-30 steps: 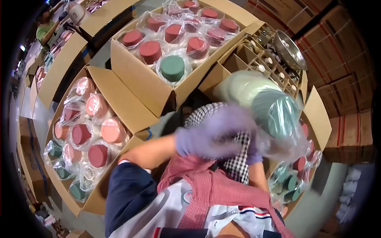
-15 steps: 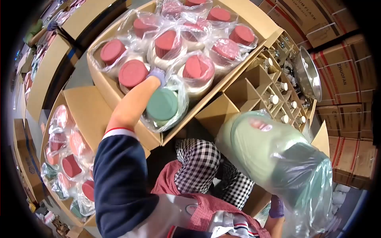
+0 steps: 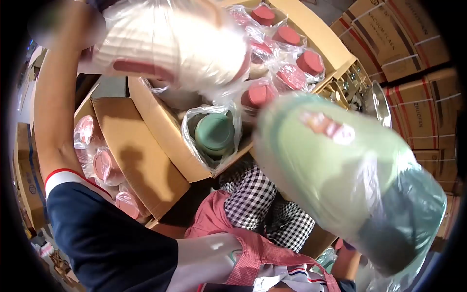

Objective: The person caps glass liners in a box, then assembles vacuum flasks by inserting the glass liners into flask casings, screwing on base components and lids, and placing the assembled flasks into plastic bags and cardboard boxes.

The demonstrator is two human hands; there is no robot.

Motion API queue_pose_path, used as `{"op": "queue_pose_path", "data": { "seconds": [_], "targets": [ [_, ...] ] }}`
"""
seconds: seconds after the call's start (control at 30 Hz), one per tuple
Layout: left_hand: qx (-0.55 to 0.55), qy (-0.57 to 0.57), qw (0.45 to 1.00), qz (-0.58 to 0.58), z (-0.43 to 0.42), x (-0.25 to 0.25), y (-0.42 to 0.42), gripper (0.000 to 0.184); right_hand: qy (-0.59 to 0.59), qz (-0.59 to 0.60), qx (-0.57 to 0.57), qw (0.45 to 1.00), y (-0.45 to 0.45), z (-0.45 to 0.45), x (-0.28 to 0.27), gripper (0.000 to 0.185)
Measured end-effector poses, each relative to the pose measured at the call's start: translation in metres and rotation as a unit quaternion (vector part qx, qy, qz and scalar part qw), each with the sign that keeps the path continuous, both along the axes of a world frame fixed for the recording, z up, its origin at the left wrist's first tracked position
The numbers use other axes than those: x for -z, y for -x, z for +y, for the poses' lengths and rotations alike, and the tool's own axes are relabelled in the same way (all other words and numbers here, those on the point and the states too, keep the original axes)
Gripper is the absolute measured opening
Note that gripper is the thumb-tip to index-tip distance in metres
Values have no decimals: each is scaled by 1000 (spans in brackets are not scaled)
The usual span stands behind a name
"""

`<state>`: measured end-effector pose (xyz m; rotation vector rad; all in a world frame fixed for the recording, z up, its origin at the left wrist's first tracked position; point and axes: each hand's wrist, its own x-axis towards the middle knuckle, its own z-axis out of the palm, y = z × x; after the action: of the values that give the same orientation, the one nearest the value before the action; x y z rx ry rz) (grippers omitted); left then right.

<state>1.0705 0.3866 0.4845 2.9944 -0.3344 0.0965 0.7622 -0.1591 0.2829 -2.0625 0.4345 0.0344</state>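
Observation:
My left hand (image 3: 99, 4), in a purple glove, is raised at the top left edge and partly cut off. It grips one end of a cream vacuum flask (image 3: 170, 41) with a red handle, wrapped in clear plastic and blurred. My right hand (image 3: 346, 247) is low at the right, mostly hidden behind the bagged pale green vacuum flask (image 3: 335, 165) that it holds up, tilted. Below the cream flask, a green-capped flask (image 3: 214, 134) stands in the open carton (image 3: 168, 134) in its own bag. Several red-capped flasks (image 3: 258, 95) stand farther back in that carton.
Another carton (image 3: 138, 160) at the left holds pink-capped bagged flasks (image 3: 108, 165). Behind the green flask are a divided box and a round metal dish (image 3: 382, 104). Strapped cartons (image 3: 423, 107) are stacked at the right. My checked trouser legs (image 3: 250, 194) are below.
My left hand has lifted the cream flask out of the carton, up and to the left. The green flask in my right hand has risen and come closer. The view has shifted slightly.

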Motion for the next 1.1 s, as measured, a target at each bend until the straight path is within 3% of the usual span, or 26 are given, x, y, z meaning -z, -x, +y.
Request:
{"op": "queue_pose_path", "data": {
  "seconds": [0.03,0.07,0.13,0.27,0.37,0.4,0.43,0.47,0.5,0.53,0.6,0.67,0.7,0.73,0.8,0.87,0.93,1.0,1.03,1.07,1.1],
  "targets": [
    [46,116,992,-18,19,-5,8,60,-12,-4,-38,999,-26,17,2,46],
    [-8,129,992,6,19,-23,30,55,-21,-8,-76,997,-53,35,5,46],
    [30,218,967,-125,33,-8,50,50,-44,-14,-164,985,-108,80,15,46],
    [-18,273,950,-150,26,9,65,45,-85,25,-294,952,-184,163,29,46],
    [73,420,877,-223,13,37,69,37,-142,56,-397,905,-233,217,81,49],
    [6,392,898,-200,20,40,72,35,-18,18,-439,898,-244,231,87,49],
    [-60,364,913,-175,23,42,73,32,19,-26,-413,910,-258,238,127,49],
    [-70,404,899,-153,18,47,76,31,58,-70,-384,919,-268,240,167,49],
    [-101,359,912,-174,18,49,77,30,8,-105,-363,926,-270,235,171,49],
    [-129,314,920,-195,17,52,79,30,-53,3,-269,962,-247,236,123,48],
    [-73,384,896,-210,27,64,92,30,-8,-53,-313,948,-220,201,106,48],
    [-70,162,948,-266,84,76,84,58,90,-128,-312,937,-169,151,99,50],
    [-112,147,958,-217,70,69,99,58,73,-114,-279,951,-136,122,101,51],
    [-122,66,953,-269,47,67,119,54,57,-104,-245,962,-101,92,105,52],
    [-122,249,924,-261,-6,60,160,46,2,-5,-145,989,-29,34,99,57],
    [63,385,912,-123,-44,43,193,35,-26,35,-103,994,45,-20,76,65],
    [126,539,832,-32,-91,39,237,25,17,-75,-76,994,109,-64,39,70],
    [212,666,714,30,-137,51,274,31,-30,-277,-72,958,160,-73,-36,79],
    [222,697,675,90,-155,65,285,32,-2,-305,-37,951,191,-75,-77,81],
    [216,754,585,204,-177,92,303,34,27,-330,-2,943,228,-79,-110,83],
    [211,832,446,254,-217,117,332,39,140,-370,79,915,266,-86,-123,82]
  ]
}}
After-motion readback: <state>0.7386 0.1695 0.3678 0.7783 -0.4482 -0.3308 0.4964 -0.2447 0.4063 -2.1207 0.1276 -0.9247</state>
